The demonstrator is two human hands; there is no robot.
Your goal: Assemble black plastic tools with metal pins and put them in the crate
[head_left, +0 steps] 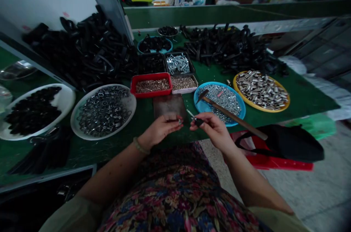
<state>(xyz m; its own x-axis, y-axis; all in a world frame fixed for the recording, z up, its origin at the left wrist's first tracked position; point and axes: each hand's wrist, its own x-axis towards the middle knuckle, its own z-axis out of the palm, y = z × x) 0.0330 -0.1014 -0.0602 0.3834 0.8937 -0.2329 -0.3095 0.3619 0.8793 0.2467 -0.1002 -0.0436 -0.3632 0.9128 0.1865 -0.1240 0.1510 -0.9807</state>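
My left hand [161,128] is closed in a pinch on a small metal piece [179,121] at the fingertips, just above the near edge of the green table [301,97]. My right hand [212,128] is closed on a small black part with a thin silver pin [193,117] sticking out toward the left hand. The two hands are a few centimetres apart, in front of a dark metal block [169,106]. A hammer [233,115] lies with its head on the blue plate of small nuts [221,102], its handle running past my right hand.
A white plate of metal rings [104,111], a white plate of black parts [34,111], a red tray [151,85], small trays of screws [178,64], a yellow plate of metal sleeves [261,90], heaps of black straps [82,49], a black bag on a red stool [285,148]. Another person sits far back.
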